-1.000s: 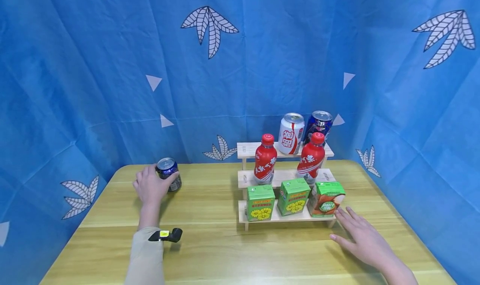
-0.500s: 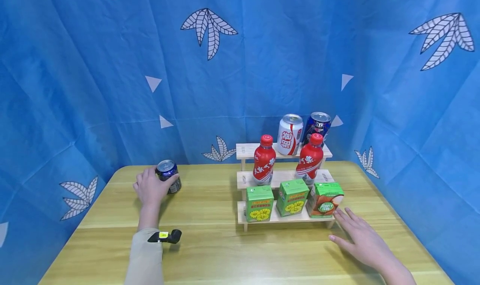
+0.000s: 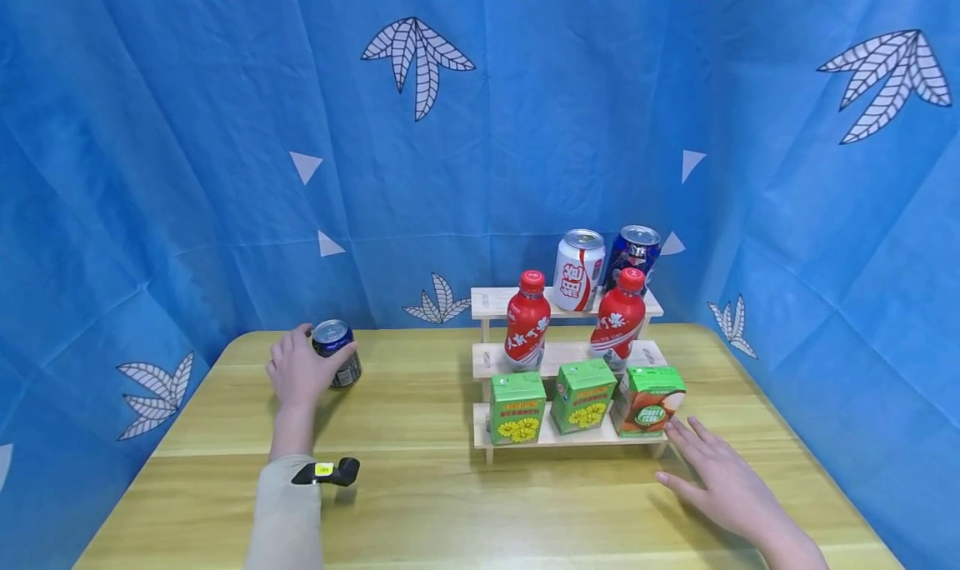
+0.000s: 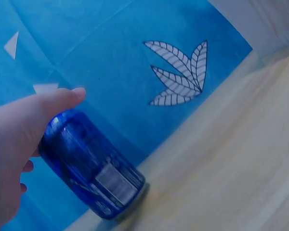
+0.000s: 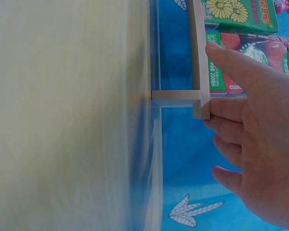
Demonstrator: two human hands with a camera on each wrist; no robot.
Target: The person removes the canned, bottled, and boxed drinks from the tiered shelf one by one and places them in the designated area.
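Observation:
At the table's left, my left hand (image 3: pixel 302 372) holds a dark blue can (image 3: pixel 347 373) standing upright, the thumb across its near side. In the left wrist view the thumb of my left hand (image 4: pixel 19 125) lies over the upper part of the blue can (image 4: pixel 94 166); the can hides part of the fingers. My right hand (image 3: pixel 723 480), fingers extended, is at the front right corner of a wooden three-step rack (image 3: pixel 558 438), beside a brown-and-green carton (image 3: pixel 649 403). In the right wrist view my right hand (image 5: pixel 265 130) has its fingertips against the rack's end (image 5: pixel 201 103).
Two green cartons (image 3: pixel 517 410) stand on the rack's lowest step and two red bottles (image 3: pixel 527 324) on the middle one. A white can (image 3: pixel 578 272) and another blue can (image 3: pixel 637 252) are on top. A blue patterned curtain (image 3: pixel 405 178) hangs behind the table (image 3: pixel 420 487).
The left index finger sits slightly farther from the can's rim than before. The can and the right hand have stayed in place; the head view has shifted a little.

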